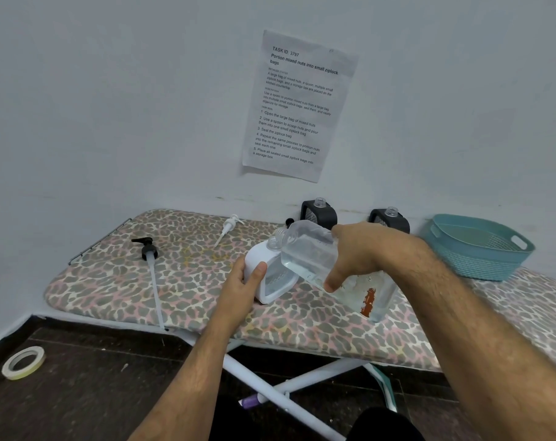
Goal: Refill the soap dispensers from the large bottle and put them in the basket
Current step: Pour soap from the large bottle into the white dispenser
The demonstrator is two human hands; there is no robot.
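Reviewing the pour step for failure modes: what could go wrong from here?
1. The large bottle is tilted by the right hand with its wide mouth at the white dispenser's narrow neck: liquid may miss and wet the ironing board.
2. The left hand alone steadies the dispenser on the padded cover; it could tip.
3. The black pump has its tube overhanging the board's edge and might get knocked off.
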